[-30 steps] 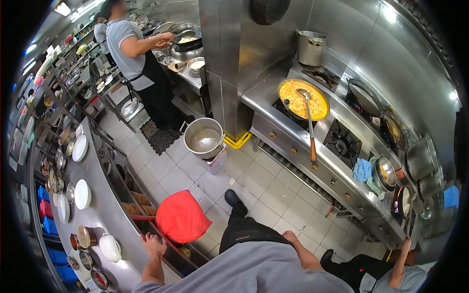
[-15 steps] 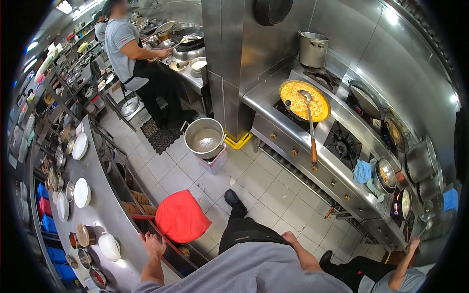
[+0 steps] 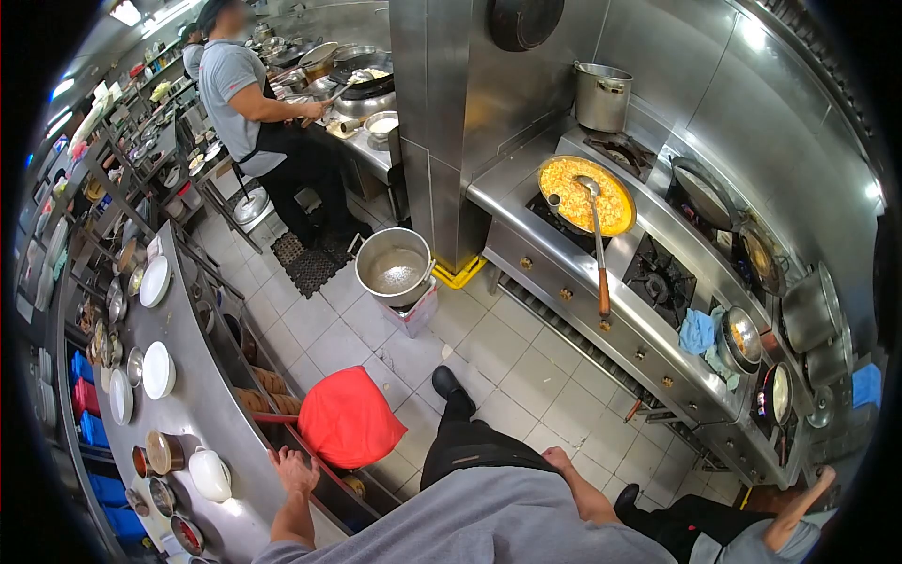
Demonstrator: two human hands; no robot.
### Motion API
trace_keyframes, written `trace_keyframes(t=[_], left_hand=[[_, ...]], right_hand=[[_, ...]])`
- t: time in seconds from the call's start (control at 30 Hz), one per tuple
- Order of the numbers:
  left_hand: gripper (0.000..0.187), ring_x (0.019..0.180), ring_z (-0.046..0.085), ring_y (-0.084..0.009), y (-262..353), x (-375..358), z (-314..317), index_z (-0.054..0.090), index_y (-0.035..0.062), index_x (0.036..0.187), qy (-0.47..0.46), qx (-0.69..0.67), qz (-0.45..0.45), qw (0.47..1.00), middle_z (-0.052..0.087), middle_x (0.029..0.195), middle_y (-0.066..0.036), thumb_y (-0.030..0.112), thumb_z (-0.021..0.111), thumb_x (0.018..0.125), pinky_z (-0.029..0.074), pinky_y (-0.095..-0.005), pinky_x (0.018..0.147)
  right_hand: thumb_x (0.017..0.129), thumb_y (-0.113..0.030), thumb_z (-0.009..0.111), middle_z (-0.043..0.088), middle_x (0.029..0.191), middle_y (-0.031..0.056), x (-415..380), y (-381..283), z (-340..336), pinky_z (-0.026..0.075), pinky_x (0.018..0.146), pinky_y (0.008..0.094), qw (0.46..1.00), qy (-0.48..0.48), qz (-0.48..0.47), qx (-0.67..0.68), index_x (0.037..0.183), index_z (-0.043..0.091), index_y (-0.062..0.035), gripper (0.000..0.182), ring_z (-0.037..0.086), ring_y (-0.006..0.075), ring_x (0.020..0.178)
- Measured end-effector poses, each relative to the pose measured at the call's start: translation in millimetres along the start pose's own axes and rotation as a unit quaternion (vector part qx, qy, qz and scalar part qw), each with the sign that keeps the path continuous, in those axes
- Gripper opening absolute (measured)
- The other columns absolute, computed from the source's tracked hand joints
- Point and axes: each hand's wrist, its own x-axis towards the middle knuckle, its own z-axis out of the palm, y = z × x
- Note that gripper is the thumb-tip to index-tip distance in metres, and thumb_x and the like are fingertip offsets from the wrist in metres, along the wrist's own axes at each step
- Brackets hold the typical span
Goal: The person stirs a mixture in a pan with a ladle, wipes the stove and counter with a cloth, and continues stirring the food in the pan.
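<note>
My left hand (image 3: pixel 295 470) lies on the edge of the steel counter (image 3: pixel 240 451), fingers spread, holding nothing. A red cloth-like cover (image 3: pixel 351 416) is just beyond it, over something below counter level. Close by on the counter stand a white lidded pot (image 3: pixel 209 474) and a brown container (image 3: pixel 164 453). My right hand (image 3: pixel 558 459) hangs beside my hip with its fingers curled in, and nothing shows in it. Across the aisle, a wide pan of yellow-orange food (image 3: pixel 573 179) sits on the stove, with a wooden-handled ladle (image 3: pixel 601 249) resting in it.
A large pot (image 3: pixel 393 266) stands on a low support in the aisle. One co-worker (image 3: pixel 244 103) works at woks in the back left; another co-worker's arm (image 3: pixel 799 512) is at lower right. Blue cloths (image 3: pixel 697 331) and pans line the stove (image 3: pixel 526 249).
The lower-right co-worker's hand has moved right, away from the stove's end. The co-worker at the back has shifted slightly. My own hands stay where they were.
</note>
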Motion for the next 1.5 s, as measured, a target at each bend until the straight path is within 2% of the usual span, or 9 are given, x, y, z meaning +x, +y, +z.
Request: trace_keyframes(t=[0.2,0.3,0.6,0.7,0.9,1.2,1.5], left_hand=[[0.036,0.117,0.041,-0.0258,-1,0,-1,0.065,0.005,0.089,-0.006,0.009,0.007,1.0,0.061,0.1,-0.01,0.036,0.055,0.074,0.005,-0.0488,0.109],[0.04,0.118,0.039,-0.0255,4,0,-13,0.063,0.0033,0.094,-0.039,0.004,-0.005,0.999,0.06,0.104,-0.01,0.037,0.054,0.075,0.005,-0.048,0.109],[0.039,0.118,0.04,-0.0258,3,0,-10,0.064,0.0026,0.093,-0.031,-0.007,-0.009,0.999,0.06,0.102,-0.011,0.036,0.054,0.075,0.004,-0.0482,0.109],[0.037,0.119,0.04,-0.0253,0,0,-2,0.064,0.0051,0.09,-0.023,0.004,-0.007,1.0,0.06,0.103,-0.01,0.038,0.053,0.075,0.003,-0.0487,0.109],[0.04,0.119,0.039,-0.0266,3,0,-11,0.063,0.0019,0.093,-0.037,-0.011,-0.009,0.999,0.06,0.103,-0.011,0.036,0.054,0.076,0.003,-0.0478,0.11],[0.038,0.118,0.041,-0.0259,1,-1,-5,0.064,0.004,0.091,-0.01,0.0,-0.001,1.0,0.06,0.102,-0.011,0.037,0.054,0.075,0.005,-0.0488,0.109],[0.038,0.117,0.041,-0.0259,3,0,-9,0.064,0.004,0.091,-0.027,0.005,-0.005,1.0,0.06,0.102,-0.011,0.036,0.054,0.074,0.005,-0.0488,0.109]], right_hand=[[0.071,-0.03,0.061,0.066,0.082,0.0159,-4,-3,-4,0.049,0.072,0.0342,1.0,-0.017,0.015,0.004,0.087,0.069,-0.0058,0.03,0.064,0.026,0.08],[0.071,-0.031,0.06,0.066,0.083,0.0165,-5,-4,-4,0.049,0.073,0.0344,1.0,-0.008,0.002,-0.002,0.087,0.068,-0.006,0.03,0.064,0.0272,0.081],[0.07,-0.03,0.059,0.066,0.084,0.0175,-5,-2,-4,0.049,0.074,0.0343,1.0,-0.013,-0.014,-0.005,0.086,0.069,-0.0047,0.031,0.064,0.0285,0.082],[0.07,-0.03,0.058,0.065,0.084,0.0179,-6,-1,-3,0.049,0.074,0.0342,1.0,-0.014,-0.012,-0.004,0.085,0.068,-0.004,0.032,0.064,0.0286,0.082],[0.07,-0.029,0.058,0.066,0.084,0.018,-5,3,0,0.049,0.073,0.0347,1.0,-0.008,-0.022,-0.007,0.085,0.069,-0.0042,0.031,0.064,0.0287,0.081],[0.071,-0.03,0.058,0.066,0.084,0.0177,-3,3,-1,0.049,0.074,0.0353,0.999,-0.011,-0.029,-0.018,0.086,0.069,-0.0043,0.031,0.064,0.0282,0.081],[0.072,-0.027,0.056,0.065,0.085,0.0186,-4,-1,-3,0.049,0.076,0.035,0.999,-0.019,-0.021,-0.031,0.088,0.068,-0.0037,0.031,0.063,0.029,0.083]])
